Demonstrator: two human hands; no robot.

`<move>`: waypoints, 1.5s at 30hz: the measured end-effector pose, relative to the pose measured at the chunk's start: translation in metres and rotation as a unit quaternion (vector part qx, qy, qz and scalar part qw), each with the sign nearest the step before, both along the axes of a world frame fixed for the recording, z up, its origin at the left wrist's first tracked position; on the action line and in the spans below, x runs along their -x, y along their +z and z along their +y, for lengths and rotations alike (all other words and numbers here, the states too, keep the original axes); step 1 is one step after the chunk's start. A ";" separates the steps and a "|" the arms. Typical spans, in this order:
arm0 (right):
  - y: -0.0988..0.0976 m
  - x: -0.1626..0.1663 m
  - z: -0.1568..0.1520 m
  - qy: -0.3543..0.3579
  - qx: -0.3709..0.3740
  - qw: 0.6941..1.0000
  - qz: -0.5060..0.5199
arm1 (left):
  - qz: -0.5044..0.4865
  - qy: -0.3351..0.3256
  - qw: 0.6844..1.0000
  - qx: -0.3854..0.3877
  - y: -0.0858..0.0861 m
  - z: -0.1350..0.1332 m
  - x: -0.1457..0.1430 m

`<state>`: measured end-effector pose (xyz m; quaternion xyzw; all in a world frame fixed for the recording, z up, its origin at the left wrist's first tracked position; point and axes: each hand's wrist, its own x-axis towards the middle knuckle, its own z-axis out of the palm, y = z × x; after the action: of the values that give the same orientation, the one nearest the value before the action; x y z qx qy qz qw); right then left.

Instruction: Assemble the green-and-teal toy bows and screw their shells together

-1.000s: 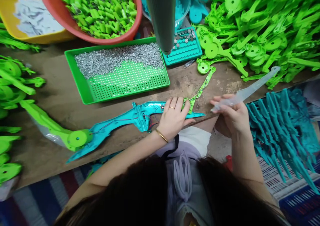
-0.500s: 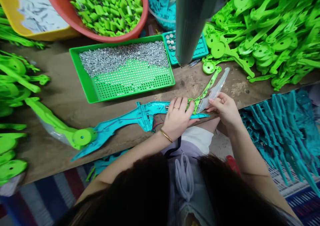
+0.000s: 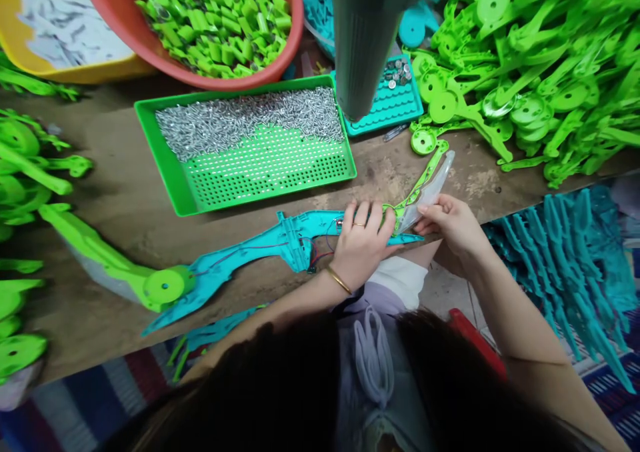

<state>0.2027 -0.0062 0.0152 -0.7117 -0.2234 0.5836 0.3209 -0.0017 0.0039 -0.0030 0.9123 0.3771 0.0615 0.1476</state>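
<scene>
A blue plastic toy bow body (image 3: 245,249) lies across the bench edge, open side up, with thin wires along it. My left hand (image 3: 364,242) lies over its right part, fingers closed round it and pressing it down. At that end a slim green limb (image 3: 424,175) with a wire points away from me. My right hand (image 3: 450,222) pinches a clear, frosted plastic strip (image 3: 434,187) between thumb and fingers, lying along the near side of the limb. On the left end is a green limb with a round hub (image 3: 166,285). The joint under my left fingers is hidden.
Beyond the bow stands a green tray (image 3: 185,199) of screws, beside a turquoise tray (image 3: 367,125) of small metal discs. A dark post (image 3: 363,52) hangs over it. A red basin (image 3: 295,45) holds green pieces. Green parts (image 3: 550,72) pile at right, blue bodies (image 3: 565,259) below.
The clear strip has swung closer to the green limb in my right hand. My left hand keeps its hold on the bow body. The whole view has shifted slightly.
</scene>
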 end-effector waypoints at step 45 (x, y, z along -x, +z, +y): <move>0.007 -0.037 0.109 0.166 -0.175 0.718 -0.653 | 0.014 -0.031 0.999 -0.038 0.009 -0.001 0.002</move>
<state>0.2394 0.1025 0.0221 -0.7991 -0.5898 -0.0321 0.1119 -0.0033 0.0027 0.0063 0.9291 0.3484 0.0586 0.1097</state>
